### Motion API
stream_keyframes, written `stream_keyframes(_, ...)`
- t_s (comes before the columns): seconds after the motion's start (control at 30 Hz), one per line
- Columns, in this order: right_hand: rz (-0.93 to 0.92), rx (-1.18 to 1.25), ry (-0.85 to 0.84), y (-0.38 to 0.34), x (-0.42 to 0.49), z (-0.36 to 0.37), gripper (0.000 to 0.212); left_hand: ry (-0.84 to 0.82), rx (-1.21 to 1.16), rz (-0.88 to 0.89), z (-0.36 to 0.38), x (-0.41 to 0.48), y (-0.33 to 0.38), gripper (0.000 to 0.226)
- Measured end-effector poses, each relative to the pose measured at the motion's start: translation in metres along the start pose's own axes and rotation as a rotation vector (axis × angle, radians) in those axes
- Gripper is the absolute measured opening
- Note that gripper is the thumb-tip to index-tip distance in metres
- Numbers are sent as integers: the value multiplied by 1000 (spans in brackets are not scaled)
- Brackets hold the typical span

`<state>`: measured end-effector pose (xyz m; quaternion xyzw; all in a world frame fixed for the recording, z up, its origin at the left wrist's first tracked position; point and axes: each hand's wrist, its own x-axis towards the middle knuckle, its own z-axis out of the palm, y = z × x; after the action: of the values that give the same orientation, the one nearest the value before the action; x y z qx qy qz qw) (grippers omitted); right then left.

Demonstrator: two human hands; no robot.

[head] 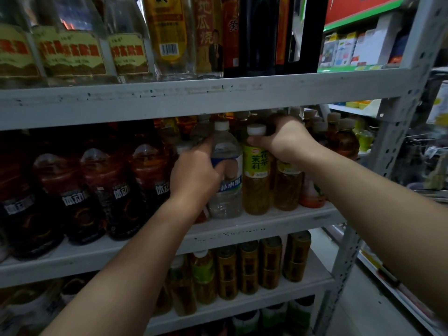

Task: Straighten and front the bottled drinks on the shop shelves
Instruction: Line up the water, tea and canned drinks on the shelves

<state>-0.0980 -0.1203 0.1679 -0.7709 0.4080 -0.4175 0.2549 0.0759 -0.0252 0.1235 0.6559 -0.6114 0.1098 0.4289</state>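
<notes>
On the middle shelf a clear water bottle with a blue and white label stands at the front edge. My left hand grips it from the left, thumb across the label. Just to its right stands a yellow-green tea bottle with a white cap. My right hand grips the top of a tea bottle beside it, the thumb touching the neck under the white cap. More amber tea bottles fill the row behind and to the right.
Dark red drink bottles line the shelf's left half. The upper shelf carries glass liquor bottles low over my hands. The shelf below holds gold cans and green tea bottles. A grey upright post bounds the right side.
</notes>
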Motion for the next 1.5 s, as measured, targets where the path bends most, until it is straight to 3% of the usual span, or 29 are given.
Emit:
stream_keyframes(0.2,-21,31,-40,7,1,-3,27,-85,-97,11,-5,1,-2,57)
stream_keyframes(0.4,-12,112,-130,15,-5,2,37,-272,-132,-147,-9,19,10,74)
stream_keyframes(0.57,-20,65,-75,16,-4,4,36,-287,90,-114,-9,29,19,42)
stream_keyframes(0.8,-58,15,-66,22,2,-5,30,-221,3,-129,-10,28,30,33)
stream_keyframes(0.93,-68,21,-66,22,-1,-9,27,-186,-26,-75,-7,25,29,42)
stream_keyframes(1.13,-71,12,-92,18,-5,-11,45,-217,-121,-135,-14,24,21,33)
stream_keyframes(1.23,-107,-198,-11,9,-14,-9,49,-221,-134,-118,-17,22,18,26)
stream_keyframes(1.33,-224,-425,244,2,-32,-2,48,-215,-151,-88,-20,18,22,32)
stream_keyframes(1.4,-363,-418,367,-2,-48,6,50,-199,-170,-54,-19,15,22,34)
stream_keyframes(1.5,-526,-368,413,-8,-64,21,47,-159,-200,-34,-16,10,20,19)
